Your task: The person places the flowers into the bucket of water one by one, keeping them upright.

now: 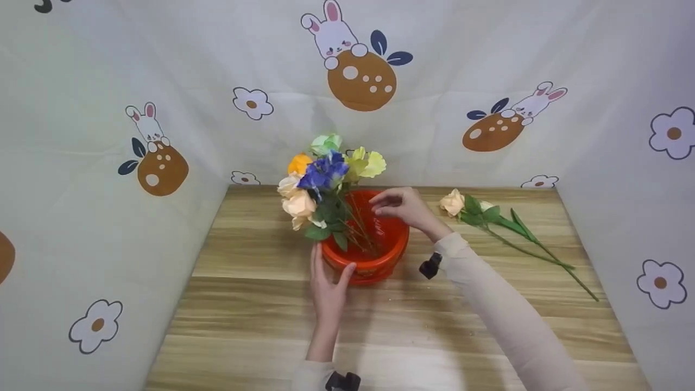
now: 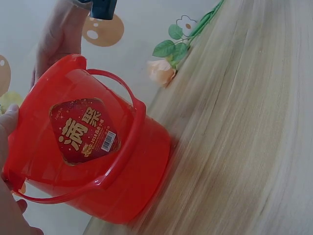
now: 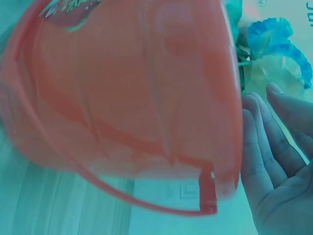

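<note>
A red plastic bucket (image 1: 399,252) stands upright on the table, its handle (image 2: 128,147) hanging down along its labelled side. Several flowers lean left in it: a blue flower (image 1: 326,171), an orange one (image 1: 299,164), peach roses (image 1: 298,206), a pale green one (image 1: 326,144) and a yellow-green one (image 1: 366,163). My left hand (image 1: 328,290) rests on the bucket's near left side, fingers spread, thumb at the rim. Over the right part of the rim is my right hand (image 1: 404,207), fingers loosely bent and holding nothing. In the right wrist view, its fingertips (image 3: 249,103) are near the rim.
To the right of the bucket lie a peach rose (image 1: 452,202) and another green-leaved stem (image 1: 559,263), their stems crossing on the wooden table (image 1: 244,320). A white cloth (image 1: 434,108) printed with rabbits and flowers encloses the back and sides.
</note>
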The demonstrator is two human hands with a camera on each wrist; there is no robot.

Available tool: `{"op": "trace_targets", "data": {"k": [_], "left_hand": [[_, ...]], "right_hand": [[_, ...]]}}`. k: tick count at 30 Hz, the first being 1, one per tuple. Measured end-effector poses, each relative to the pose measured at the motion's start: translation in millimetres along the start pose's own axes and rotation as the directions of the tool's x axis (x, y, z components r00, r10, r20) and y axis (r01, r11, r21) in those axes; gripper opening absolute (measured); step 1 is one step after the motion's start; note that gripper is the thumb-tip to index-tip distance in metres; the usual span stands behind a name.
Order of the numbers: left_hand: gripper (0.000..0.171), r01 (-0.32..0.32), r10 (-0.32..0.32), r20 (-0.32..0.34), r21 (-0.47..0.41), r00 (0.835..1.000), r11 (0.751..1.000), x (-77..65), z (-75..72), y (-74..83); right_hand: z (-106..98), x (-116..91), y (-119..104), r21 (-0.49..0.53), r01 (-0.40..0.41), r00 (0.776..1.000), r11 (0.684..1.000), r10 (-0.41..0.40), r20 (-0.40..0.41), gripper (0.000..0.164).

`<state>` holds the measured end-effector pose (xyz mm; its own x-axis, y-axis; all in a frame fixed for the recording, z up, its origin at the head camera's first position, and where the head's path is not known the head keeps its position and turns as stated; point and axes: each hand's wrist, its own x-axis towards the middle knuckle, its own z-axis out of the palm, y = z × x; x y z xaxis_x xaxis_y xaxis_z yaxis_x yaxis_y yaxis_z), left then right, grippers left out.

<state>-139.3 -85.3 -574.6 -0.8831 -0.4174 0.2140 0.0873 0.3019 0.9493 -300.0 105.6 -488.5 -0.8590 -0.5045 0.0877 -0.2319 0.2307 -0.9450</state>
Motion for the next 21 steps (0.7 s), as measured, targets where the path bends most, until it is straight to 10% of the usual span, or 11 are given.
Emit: {"op": "trace_targets", "data": {"k": [21], "left_hand": [[0.089, -0.037, 0.036, -0.062, -0.017, 0.997, 0.999, -7.3, 5.9, 5.7]], "right_hand": [[-75, -43, 27, 0.088, -0.087, 0.987, 0.992, 0.097, -0.127, 0.033]]}}
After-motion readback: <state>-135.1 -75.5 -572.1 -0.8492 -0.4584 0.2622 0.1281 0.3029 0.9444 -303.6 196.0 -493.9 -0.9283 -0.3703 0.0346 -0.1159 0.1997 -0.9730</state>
